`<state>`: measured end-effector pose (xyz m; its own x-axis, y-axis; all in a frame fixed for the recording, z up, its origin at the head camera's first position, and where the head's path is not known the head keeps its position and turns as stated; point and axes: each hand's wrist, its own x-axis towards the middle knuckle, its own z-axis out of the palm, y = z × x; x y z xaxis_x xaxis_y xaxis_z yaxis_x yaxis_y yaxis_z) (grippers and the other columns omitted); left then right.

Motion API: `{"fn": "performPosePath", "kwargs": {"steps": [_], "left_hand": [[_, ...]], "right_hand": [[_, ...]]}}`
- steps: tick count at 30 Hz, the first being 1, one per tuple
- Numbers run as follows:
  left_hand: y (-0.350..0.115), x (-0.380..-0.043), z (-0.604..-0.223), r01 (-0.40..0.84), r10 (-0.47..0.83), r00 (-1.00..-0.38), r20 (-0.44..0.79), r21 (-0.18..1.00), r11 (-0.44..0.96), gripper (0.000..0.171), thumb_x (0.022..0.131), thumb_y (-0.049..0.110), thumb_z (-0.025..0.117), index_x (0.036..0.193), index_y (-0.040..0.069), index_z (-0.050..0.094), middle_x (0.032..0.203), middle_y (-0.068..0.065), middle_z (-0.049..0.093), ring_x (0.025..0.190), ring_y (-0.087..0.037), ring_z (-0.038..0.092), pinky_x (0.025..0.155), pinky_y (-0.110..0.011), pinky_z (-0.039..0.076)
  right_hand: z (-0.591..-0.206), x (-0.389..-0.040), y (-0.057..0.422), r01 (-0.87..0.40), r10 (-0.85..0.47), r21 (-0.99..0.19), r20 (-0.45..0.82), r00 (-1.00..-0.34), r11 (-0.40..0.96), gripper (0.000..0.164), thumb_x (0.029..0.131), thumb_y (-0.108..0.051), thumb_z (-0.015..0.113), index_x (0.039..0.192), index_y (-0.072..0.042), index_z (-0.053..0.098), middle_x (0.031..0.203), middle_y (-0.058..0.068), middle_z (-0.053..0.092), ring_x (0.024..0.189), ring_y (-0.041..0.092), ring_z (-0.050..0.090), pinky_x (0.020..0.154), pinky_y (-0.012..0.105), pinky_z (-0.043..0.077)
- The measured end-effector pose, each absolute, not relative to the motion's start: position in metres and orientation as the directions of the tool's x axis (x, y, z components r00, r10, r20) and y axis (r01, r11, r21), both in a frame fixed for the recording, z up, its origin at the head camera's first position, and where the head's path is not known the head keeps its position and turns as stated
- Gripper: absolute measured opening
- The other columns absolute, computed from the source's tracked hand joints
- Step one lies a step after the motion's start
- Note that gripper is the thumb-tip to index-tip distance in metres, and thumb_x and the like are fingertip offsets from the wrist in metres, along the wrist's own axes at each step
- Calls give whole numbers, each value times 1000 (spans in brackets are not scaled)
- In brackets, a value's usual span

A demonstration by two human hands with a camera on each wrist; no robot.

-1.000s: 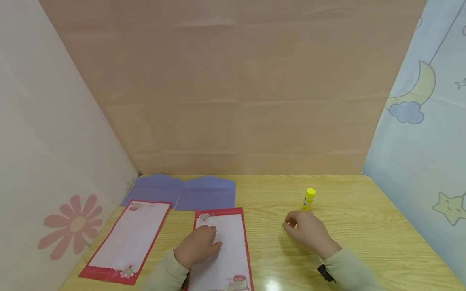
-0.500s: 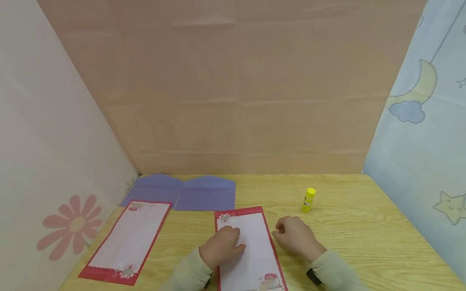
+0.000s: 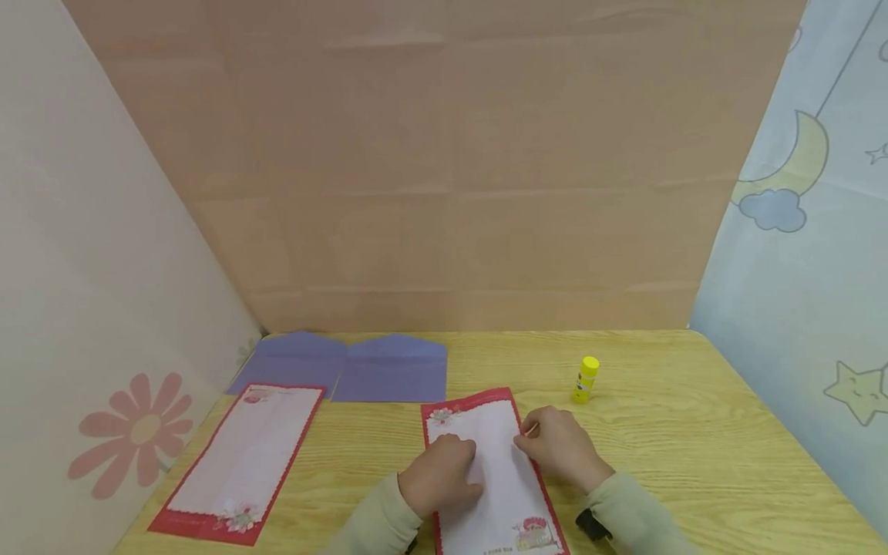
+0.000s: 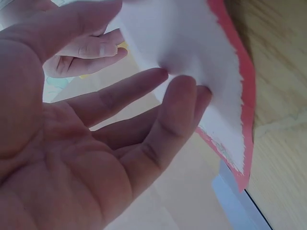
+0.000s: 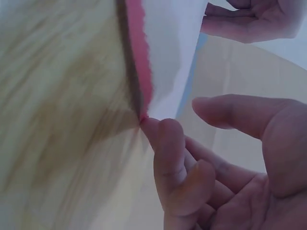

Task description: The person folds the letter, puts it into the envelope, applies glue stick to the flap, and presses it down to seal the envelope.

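Observation:
A red-bordered sheet of letter paper (image 3: 496, 447) with a printed flower lies in front of me on the table. My left hand (image 3: 440, 474) rests its fingertips on the white middle, dimpling the paper in the left wrist view; its thumb stands apart. At the sheet's right edge is my right hand (image 3: 558, 447). The right wrist view has its fingertips (image 5: 151, 127) touching the red border, the thumb (image 5: 225, 110) away from the paper and the other fingers bent. Part of the sheet is hidden under the left hand.
A second red-bordered sheet (image 3: 250, 447) lies to the left. Behind it, two purple envelopes (image 3: 391, 374) sit side by side with flaps open. A yellow glue stick (image 3: 586, 379) stands upright at the right. A brown paper wall (image 3: 451, 231) closes off the back.
The left hand has slid the sheet rightward across the table, away from the other sheet. My right hand has moved left from near the glue stick to the sheet's edge.

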<state>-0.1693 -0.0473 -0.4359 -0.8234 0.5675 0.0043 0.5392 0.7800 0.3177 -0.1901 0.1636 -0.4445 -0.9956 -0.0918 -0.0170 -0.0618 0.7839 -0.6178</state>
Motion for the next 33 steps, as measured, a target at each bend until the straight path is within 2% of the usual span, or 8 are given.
{"fn": "performPosePath", "kwargs": {"steps": [7,10,14,17,22,27,33], "left_hand": [[-50,-168,-438,547,576,-817,1,317,775,27,74,23,85,79,9,62,62,5,48,59,-9,41,58,-22,38],[-52,-167,-439,568,587,-809,31,298,767,28,73,23,86,77,10,61,61,5,47,58,-9,40,57,-22,37],[-53,-166,-439,586,597,-800,54,282,760,29,73,23,86,77,10,60,61,5,46,58,-9,39,57,-21,36],[-52,-165,-438,585,597,-801,49,281,761,28,74,23,85,77,10,60,61,5,46,58,-9,39,57,-21,36],[-52,-165,-438,576,592,-805,29,276,770,28,74,25,86,81,10,63,63,4,49,60,-9,41,58,-22,39],[-51,-165,-438,573,589,-808,20,264,776,28,74,24,85,87,9,64,66,3,51,61,-10,43,59,-23,41],[-51,-165,-440,579,592,-805,36,260,773,24,75,22,83,84,9,64,65,3,50,61,-10,43,57,-23,39]], "right_hand": [[-447,-191,161,-12,-67,-685,-54,-996,729,27,82,-25,79,96,-3,73,81,2,71,72,13,64,63,32,54],[-448,-191,158,15,-72,-722,-89,-993,692,31,83,-27,78,98,-1,71,73,0,67,65,13,60,59,30,51],[-448,-191,156,16,-123,-763,-125,-985,646,26,86,-27,76,90,-2,71,63,0,56,57,13,51,53,28,44],[-449,-192,156,0,-153,-764,-129,-980,645,25,87,-28,75,89,-3,73,70,0,59,63,14,52,55,28,46],[-451,-193,155,-11,-145,-746,-115,-983,665,29,86,-28,77,99,-2,75,90,3,68,78,16,60,65,31,53],[-453,-192,153,-17,-155,-757,-112,-982,653,35,86,-28,77,107,-1,74,99,8,70,82,18,63,66,34,56],[-450,-190,151,-54,-191,-768,-90,-977,638,39,86,-30,77,115,-4,73,105,11,69,87,21,65,65,36,57]]}}
